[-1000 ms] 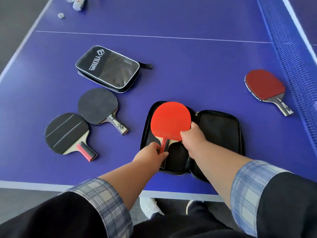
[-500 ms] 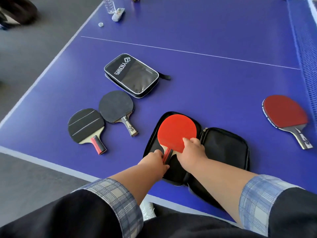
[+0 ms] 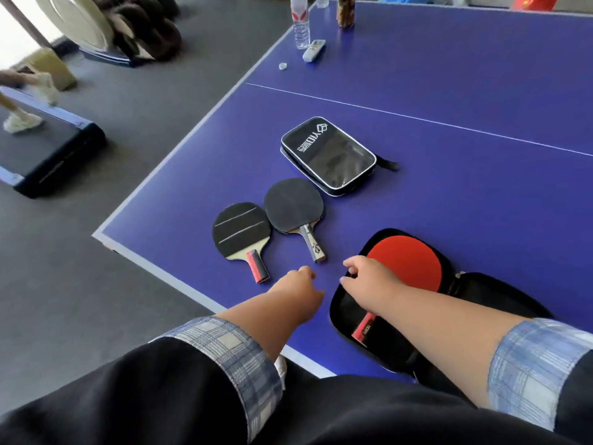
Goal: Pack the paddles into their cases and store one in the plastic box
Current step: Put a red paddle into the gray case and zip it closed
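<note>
A red paddle lies inside the open black case at the table's near edge, its red handle showing under my right forearm. My right hand hovers over the case's left rim, fingers apart, holding nothing. My left hand is just left of it above the table, empty and loosely curled, close to two paddle handles. A black paddle with a grey handle and a black paddle with white lines and a red handle lie side by side. A closed black case lies behind them. No plastic box is in view.
The blue table has its corner at the left. A water bottle, a remote, a small cap and a brown container stand at the far edge. On the floor at the left sits a black platform with a person's feet.
Both hands have let go of the red paddle, which now rests in the open case. My left hand moved left toward the black paddles. The view swung left; the far-right red paddle is out of frame.
</note>
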A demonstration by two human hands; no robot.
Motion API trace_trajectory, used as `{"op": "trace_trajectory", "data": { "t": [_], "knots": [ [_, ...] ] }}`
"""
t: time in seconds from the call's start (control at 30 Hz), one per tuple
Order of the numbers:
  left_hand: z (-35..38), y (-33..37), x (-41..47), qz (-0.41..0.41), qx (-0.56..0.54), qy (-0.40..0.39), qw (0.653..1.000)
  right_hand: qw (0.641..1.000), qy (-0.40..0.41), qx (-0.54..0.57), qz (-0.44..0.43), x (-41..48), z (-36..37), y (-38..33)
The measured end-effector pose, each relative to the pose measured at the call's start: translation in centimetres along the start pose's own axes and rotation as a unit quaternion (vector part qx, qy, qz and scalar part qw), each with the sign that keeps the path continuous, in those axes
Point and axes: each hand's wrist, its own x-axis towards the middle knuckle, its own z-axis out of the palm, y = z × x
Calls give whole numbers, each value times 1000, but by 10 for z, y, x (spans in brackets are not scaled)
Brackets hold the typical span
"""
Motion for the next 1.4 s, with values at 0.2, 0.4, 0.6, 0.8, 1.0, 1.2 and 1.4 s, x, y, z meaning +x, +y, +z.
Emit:
{"op": "trace_trajectory", "data": {
  "t": [0.2,0.4,0.6,0.8,1.0,1.2,1.4],
  "knots": [
    [-37,-54,50,4,-24,-49,999,992,86,43,82,46,36,-53],
    [-69,-75,98,-11,-146,-95,985,979,125,-30,161,84,62,-84],
    [-70,-69,129,-46,-252,-59,965,969,127,-50,206,89,68,-80],
    [-73,-60,136,-141,-453,-5,880,969,121,112,186,58,61,-94],
    [-54,-3,104,-33,-429,20,902,928,189,235,218,-10,52,-70],
    [-18,62,67,51,-363,-78,927,890,236,288,264,-72,49,-17],
    [24,92,70,110,-238,-122,957,871,235,305,305,-87,70,15]
  ]
}}
